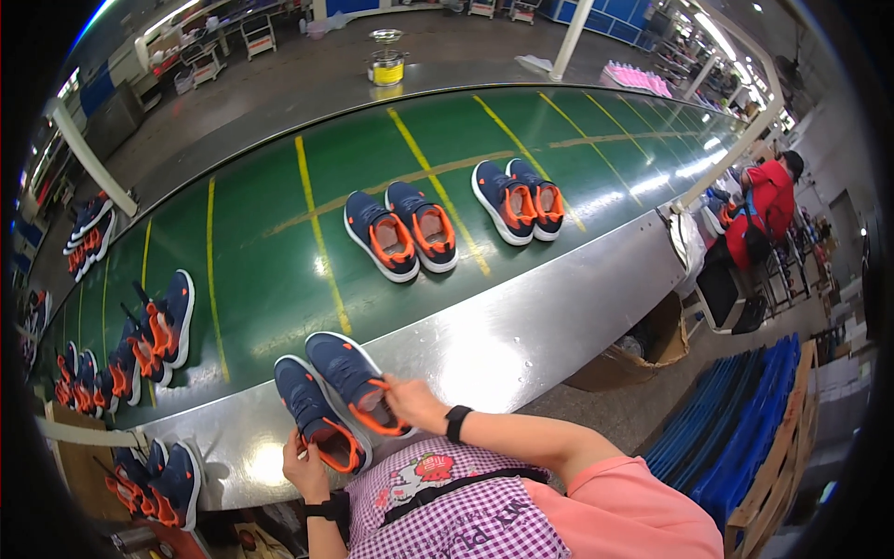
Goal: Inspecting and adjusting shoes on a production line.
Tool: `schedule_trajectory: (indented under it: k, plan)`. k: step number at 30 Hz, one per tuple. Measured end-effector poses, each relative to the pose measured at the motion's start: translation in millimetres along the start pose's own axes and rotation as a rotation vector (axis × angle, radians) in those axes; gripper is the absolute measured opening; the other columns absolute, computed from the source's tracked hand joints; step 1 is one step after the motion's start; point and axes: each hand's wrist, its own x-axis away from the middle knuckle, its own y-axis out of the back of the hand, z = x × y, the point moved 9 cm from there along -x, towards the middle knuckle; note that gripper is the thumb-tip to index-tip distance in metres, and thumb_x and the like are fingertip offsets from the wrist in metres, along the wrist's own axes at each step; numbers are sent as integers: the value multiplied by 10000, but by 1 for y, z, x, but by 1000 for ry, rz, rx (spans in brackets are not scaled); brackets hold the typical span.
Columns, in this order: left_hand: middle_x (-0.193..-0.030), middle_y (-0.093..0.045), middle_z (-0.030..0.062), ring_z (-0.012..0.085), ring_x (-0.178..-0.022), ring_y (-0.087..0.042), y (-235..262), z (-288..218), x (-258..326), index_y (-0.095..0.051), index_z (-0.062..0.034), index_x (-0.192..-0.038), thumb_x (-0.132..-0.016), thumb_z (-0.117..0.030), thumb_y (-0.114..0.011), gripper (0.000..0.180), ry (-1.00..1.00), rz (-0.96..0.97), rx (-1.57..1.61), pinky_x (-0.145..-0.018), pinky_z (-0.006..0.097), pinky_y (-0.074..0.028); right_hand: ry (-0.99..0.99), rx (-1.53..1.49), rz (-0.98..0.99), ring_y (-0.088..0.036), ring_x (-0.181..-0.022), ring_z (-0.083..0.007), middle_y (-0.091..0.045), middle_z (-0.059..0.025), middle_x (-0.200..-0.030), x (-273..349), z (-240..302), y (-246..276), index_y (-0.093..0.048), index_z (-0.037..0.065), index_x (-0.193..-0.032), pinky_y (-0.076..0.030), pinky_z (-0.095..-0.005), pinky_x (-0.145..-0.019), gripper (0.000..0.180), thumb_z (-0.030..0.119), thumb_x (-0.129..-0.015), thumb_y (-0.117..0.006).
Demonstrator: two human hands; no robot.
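Two navy sneakers with orange lining and white soles lie side by side on the metal ledge, toes pointing away from me. My left hand (305, 469) is closed at the outer collar of the left sneaker (303, 396), thumb and fingers near its opening. The right sneaker (345, 366) has my right hand (414, 404) at its collar, with the fingers curled over the orange edge. Some of the fingertips are hidden inside the shoes. Farther off, a matching pair of sneakers (380, 224) stands on the green conveyor belt, and another pair (510, 200) stands to its right.
The green belt (251, 270) with yellow cross lines runs beyond the metal ledge (494, 359). More sneakers (177, 317) stand at the left. A yellow-labelled can (386, 70) sits on the far ledge. A cardboard box (643, 349) is under the ledge; a person in red (773, 200) sits at right.
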Motion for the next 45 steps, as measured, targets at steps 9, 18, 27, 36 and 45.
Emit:
schedule_trajectory:
  k: [9,18,27,36,45]
  plan:
    - [-976,-594,99,173,-867,-604,9,26,1,-541,-13,-1218,-805,32,-624,424,48,-26,12,-678,290,-534,113,42,15,-603,-657,-424,-590,-249,-673,-1,27,-18,-499,-72,-945,-482,-487,-602,222,109,-820,-532]
    - [-1136,-532,198,337,-989,-525,-5,-96,49,-503,-28,-1263,-832,-174,-697,495,-423,298,-420,-845,412,-434,155,21,-30,-599,-615,-400,-599,-233,-662,0,38,-20,-456,-113,-1175,-472,-476,-567,439,120,-812,-538]
    - [-1022,-533,210,368,-961,-532,-61,-81,47,-502,-119,-1300,-772,-262,-717,588,-259,705,-538,-828,425,-437,101,-15,78,-604,-645,-407,-602,-235,-672,-8,41,-29,-514,-83,-1089,-470,-487,-596,341,79,-788,-515]
    - [-997,-543,250,417,-900,-553,-71,-71,38,-574,-127,-1144,-655,-475,-762,628,-246,566,-813,-763,471,-457,139,-92,41,-600,-754,-397,-615,-230,-783,-1,44,-23,-474,-66,-1195,-476,-473,-671,472,176,-805,-581]
    - [-926,-583,198,375,-818,-579,-59,-83,38,-631,-128,-961,-583,-501,-806,560,-197,472,-901,-698,445,-479,23,-212,139,-518,-1013,-401,-586,-208,-1041,-4,18,-34,-422,27,-1291,-412,-463,-894,457,309,-934,-468]
